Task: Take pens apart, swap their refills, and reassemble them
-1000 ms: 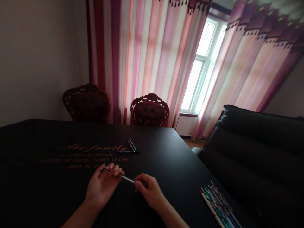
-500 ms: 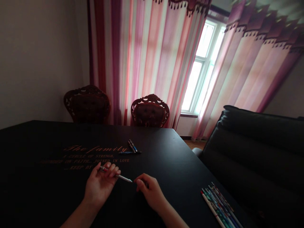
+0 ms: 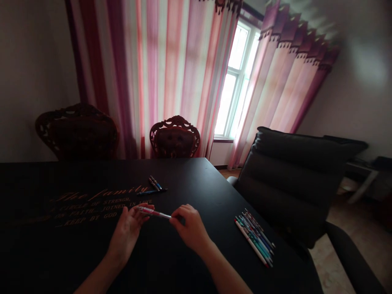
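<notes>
A red and silver pen (image 3: 155, 212) spans the gap between my hands, above the black table (image 3: 196, 261). Its left part rests against the fingers of my left hand (image 3: 128, 232), palm turned up and thumb apart from the pen. My right hand (image 3: 190, 227) pinches the pen's right end between thumb and fingertips. Beyond the hands, two pens (image 3: 155, 183) lie side by side, touching or nearly touching a blue and black pen (image 3: 151, 191) that lies crosswise near the orange lettering.
Several pens and markers (image 3: 254, 239) lie in a row at the table's right side. A dark armchair (image 3: 290, 175) stands beyond the right edge. Two carved chairs (image 3: 175, 141) are behind the far edge, before striped curtains.
My right hand has moved onto the pen's right end and closed on it. The pen now shows more red and lies flatter. The view has swung to the right.
</notes>
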Demonstrator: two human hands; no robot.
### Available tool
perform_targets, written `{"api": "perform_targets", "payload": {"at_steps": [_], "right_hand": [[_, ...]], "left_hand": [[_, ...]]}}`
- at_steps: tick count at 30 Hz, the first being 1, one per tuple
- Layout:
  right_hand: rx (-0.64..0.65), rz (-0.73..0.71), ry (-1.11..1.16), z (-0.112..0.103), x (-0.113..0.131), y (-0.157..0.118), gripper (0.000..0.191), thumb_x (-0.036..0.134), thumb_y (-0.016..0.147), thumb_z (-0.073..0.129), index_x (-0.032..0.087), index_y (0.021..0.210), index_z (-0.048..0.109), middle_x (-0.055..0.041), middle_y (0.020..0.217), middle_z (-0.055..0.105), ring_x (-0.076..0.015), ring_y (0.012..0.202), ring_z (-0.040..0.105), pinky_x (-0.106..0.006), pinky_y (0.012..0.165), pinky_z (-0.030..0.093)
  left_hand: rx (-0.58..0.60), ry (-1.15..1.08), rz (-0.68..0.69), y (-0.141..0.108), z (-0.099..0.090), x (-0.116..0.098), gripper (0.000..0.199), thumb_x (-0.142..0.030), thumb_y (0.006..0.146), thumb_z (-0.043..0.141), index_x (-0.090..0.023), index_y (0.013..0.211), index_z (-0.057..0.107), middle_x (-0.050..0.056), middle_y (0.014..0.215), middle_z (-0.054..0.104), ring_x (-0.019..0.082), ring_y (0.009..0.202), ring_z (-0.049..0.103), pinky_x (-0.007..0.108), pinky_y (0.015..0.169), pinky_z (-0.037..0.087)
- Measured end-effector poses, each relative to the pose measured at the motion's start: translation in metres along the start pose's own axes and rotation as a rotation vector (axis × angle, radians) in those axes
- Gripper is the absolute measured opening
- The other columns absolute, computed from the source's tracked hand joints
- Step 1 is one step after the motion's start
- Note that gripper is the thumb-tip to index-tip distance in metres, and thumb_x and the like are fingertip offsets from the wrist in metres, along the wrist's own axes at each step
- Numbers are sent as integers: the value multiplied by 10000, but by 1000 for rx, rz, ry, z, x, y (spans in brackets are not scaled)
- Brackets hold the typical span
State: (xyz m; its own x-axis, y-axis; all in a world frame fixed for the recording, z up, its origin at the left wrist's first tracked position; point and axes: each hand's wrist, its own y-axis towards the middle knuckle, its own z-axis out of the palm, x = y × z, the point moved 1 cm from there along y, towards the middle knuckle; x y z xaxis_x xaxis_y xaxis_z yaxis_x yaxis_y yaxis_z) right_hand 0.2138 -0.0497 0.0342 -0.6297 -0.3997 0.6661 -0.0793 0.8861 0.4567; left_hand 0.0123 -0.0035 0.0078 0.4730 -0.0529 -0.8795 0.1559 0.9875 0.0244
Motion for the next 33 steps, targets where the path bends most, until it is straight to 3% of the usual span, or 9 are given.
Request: {"api": "perform_targets", "payload": {"at_steps": [2, 5, 10, 13, 19, 29, 31, 33], "right_hand": [[-124, 33, -62, -28, -7, -9, 121, 309, 836, 626, 224, 775, 686, -22, 780, 634, -184, 809, 541, -297, 753, 398], [-332, 137, -175, -78, -38, -38, 227, 393, 858, 573, 214, 784, 692, -44, 771, 637, -203, 788, 545, -313, 736, 411], [-628, 441, -424, -162, -116, -112, 413, 514, 837, 497, 167, 885, 717, -106, 862, 691, -249, 784, 607, -330, 696, 434], [-674, 564, -582, -194, -152, -149, 435, 507, 824, 472, 165, 902, 729, -127, 890, 714, -283, 804, 627, -344, 674, 434], [-521, 674, -674, -202, -184, -175, 443, 499, 818, 444, 189, 876, 755, -129, 826, 730, -298, 757, 653, -349, 636, 446], [-435, 681, -810, -203, -218, -191, 465, 523, 813, 417, 219, 905, 758, -142, 897, 718, -329, 771, 647, -410, 695, 478], [-443, 669, -865, -208, -224, -192, 453, 515, 805, 425, 216, 902, 750, -152, 871, 705, -338, 744, 641, -438, 686, 471], [-529, 586, -915, -208, -219, -183, 420, 508, 792, 447, 227, 901, 739, -153, 883, 692, -351, 780, 633, -469, 727, 460]], "left_hand": [[-18, 294, 82, 3, -8, 6, 437, -572, 838, 464, -211, 984, 661, 71, 1081, 680, 268, 1115, 558, 379, 961, 420], [-31, 612, 151, 7, -16, 14, 338, -522, 798, 546, -243, 948, 664, 44, 1043, 677, 274, 1111, 548, 394, 1018, 373], [-18, 732, 173, 14, -20, 21, 311, -513, 764, 568, -244, 888, 661, 45, 977, 678, 288, 1033, 579, 419, 992, 394], [-8, 785, 204, 17, -23, 23, 299, -503, 772, 567, -245, 881, 670, 44, 959, 683, 279, 998, 599, 393, 943, 432], [-18, 800, 223, 18, -30, 28, 295, -509, 771, 577, -252, 874, 679, 44, 953, 689, 278, 992, 600, 385, 939, 439], [-5, 762, 247, 11, -18, 23, 250, -478, 790, 575, -249, 834, 666, 50, 904, 688, 270, 942, 610, 378, 892, 443], [-5, 773, 256, 8, -16, 21, 254, -473, 811, 549, -243, 835, 655, 54, 897, 683, 265, 930, 609, 371, 877, 439], [-3, 791, 263, 6, -14, 20, 265, -468, 834, 517, -237, 844, 645, 59, 902, 676, 262, 926, 607, 367, 870, 432]]}}
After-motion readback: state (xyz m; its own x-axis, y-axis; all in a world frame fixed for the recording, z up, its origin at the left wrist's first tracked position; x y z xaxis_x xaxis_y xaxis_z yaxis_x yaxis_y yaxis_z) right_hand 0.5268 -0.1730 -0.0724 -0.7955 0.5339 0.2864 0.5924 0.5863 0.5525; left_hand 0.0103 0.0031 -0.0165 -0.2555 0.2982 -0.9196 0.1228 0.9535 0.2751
